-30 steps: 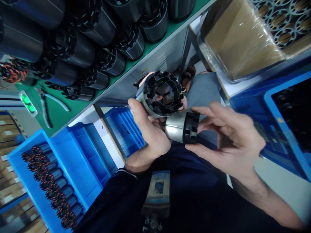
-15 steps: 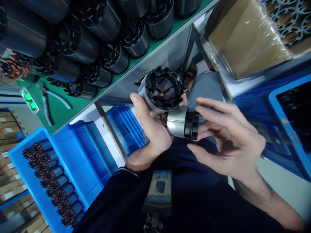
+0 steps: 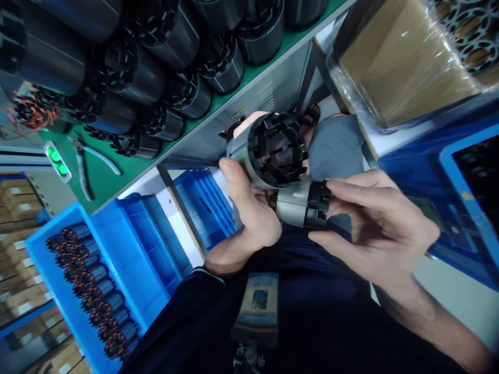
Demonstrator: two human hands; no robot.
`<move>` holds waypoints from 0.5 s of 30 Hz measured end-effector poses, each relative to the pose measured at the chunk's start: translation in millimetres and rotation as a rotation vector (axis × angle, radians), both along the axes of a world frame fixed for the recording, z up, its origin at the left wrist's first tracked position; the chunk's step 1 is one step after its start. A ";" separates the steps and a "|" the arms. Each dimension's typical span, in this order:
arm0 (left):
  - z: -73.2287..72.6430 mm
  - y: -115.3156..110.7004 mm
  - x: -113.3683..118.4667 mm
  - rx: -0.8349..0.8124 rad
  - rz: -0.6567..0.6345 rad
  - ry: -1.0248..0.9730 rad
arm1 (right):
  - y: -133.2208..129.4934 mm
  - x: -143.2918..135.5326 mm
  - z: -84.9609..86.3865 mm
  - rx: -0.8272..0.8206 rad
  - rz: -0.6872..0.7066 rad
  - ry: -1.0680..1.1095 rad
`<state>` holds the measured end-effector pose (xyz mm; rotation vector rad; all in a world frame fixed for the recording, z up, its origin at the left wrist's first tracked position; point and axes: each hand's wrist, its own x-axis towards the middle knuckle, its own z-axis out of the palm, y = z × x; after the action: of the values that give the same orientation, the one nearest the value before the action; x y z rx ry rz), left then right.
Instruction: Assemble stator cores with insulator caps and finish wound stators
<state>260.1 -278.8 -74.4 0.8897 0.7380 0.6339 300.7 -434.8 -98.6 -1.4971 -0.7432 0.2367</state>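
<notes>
My left hand is closed around a motor stator core, its thumb along the metal side. This core's black slotted end faces up and away from me. Just below it lies a second, smaller-looking stator core on its side, close against my left palm; the left fingers behind it are hidden. My right hand has its fingertips on the black slotted end of this second core. The right thumb is just under that end; whether it touches I cannot tell.
On the green bench stand several more stator cores, pliers and a green-lit device. A blue bin holds wound stators. A plastic-wrapped carton is at right. A person's leg in grey shows beyond my hands.
The whole view has shifted slightly, so most things sit a little farther right. Both hands keep hold of the cores, and the lower core's black end appears turned a little.
</notes>
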 end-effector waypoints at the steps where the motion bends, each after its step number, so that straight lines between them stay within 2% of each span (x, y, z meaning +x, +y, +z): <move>1: 2.8 0.3 0.1 -0.004 -0.020 0.007 | -0.8 0.5 -0.9 -0.002 -0.002 -0.003; 4: 2.8 0.8 -3.5 0.013 -0.092 -0.024 | -1.8 2.8 -5.1 -0.008 -0.009 -0.072; 8: -10.5 0.7 -13.3 0.021 -0.146 -0.043 | 0.0 3.6 -7.8 0.006 -0.025 -0.158; 12: -19.6 -1.0 -18.2 0.055 -0.076 0.055 | 1.3 2.6 -2.8 -0.004 -0.022 -0.087; 15: -23.1 -3.2 -16.7 0.025 -0.045 0.073 | 0.8 4.9 1.9 -0.033 -0.011 -0.141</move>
<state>243.4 -282.0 -97.5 0.9537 0.7747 0.5738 305.6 -434.0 -96.6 -1.5599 -0.8472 0.1365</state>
